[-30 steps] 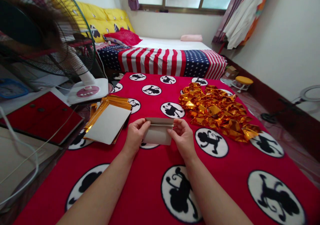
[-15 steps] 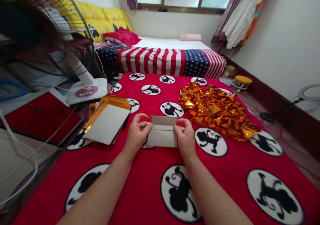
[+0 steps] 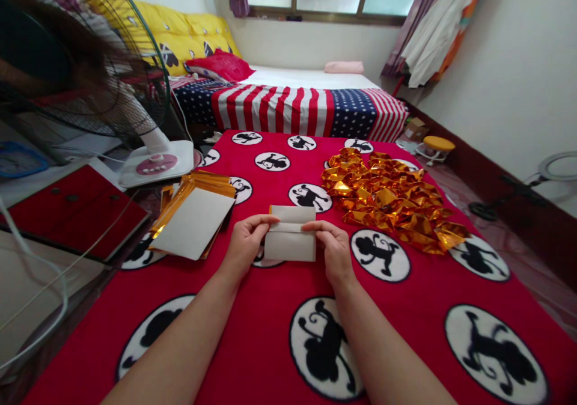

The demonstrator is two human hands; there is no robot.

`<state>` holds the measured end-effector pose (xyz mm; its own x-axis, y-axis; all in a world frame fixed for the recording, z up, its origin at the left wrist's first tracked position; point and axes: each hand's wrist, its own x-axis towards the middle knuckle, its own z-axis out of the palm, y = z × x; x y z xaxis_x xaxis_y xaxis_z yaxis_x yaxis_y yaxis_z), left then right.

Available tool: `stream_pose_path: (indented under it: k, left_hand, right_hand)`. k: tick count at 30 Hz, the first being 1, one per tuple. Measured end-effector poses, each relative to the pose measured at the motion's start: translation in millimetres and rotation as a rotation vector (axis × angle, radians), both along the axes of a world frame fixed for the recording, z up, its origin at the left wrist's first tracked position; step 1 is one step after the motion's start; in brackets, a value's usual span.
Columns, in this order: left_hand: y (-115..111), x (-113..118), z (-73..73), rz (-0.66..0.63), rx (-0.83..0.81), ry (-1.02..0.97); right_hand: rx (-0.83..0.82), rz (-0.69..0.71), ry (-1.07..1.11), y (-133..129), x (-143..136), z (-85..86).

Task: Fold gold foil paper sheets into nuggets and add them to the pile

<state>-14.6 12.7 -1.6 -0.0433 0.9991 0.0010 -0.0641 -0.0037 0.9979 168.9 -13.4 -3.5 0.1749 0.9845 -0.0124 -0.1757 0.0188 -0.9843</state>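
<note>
A partly folded paper [image 3: 291, 247], white side showing and with crosswise creases, is held low over the red cloth. My left hand [image 3: 249, 237] pinches its left edge, and my right hand [image 3: 332, 243] pinches the right edge, index fingers lying along the middle fold. A bit of gold shows at the paper's upper left corner. Left of my hands lies a stack of gold and white sheets [image 3: 193, 222], the top one white side up. On the right is a heap of folded shiny gold pieces [image 3: 387, 197].
A fan [image 3: 155, 158] stands at the left beside a dark red panel [image 3: 72, 213] and white cables. The red cloth [image 3: 252, 357] with monkey circles covers the surface. Behind it is a bed [image 3: 293, 107]; a yellow stool [image 3: 438, 144] stands at the right.
The fingers have moved inward over the paper's middle fold. The paper has shifted slightly left, and its upper flap lies further back.
</note>
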Motion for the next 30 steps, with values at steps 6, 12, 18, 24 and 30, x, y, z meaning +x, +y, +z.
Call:
stream_pose_path:
  k: [6,12,18,24,30]
  left_hand:
    - [-0.2,-4.4,7.2,-0.090,-0.136,-0.196]
    - [0.2,-6.9,11.9,-0.146,-0.062,-0.147]
    - [1.5,-8.0,10.1,-0.160,-0.056,-0.169]
    - [2.0,-7.0,6.6,-0.180,-0.022,-0.122]
    - [2.4,-6.7,7.7,-0.157,0.004,-0.070]
  right_hand:
    - [-0.051,0.082,0.175,3.8,7.2,0.2]
    - [-0.023,0.164,0.209,5.5,8.6,3.8]
    - [-0.008,0.211,0.209,4.1,8.9,6.2]
    - [0.098,0.200,0.070,4.9,9.4,8.1]
    - [0.193,0.179,-0.045,4.3,10.8,9.0]
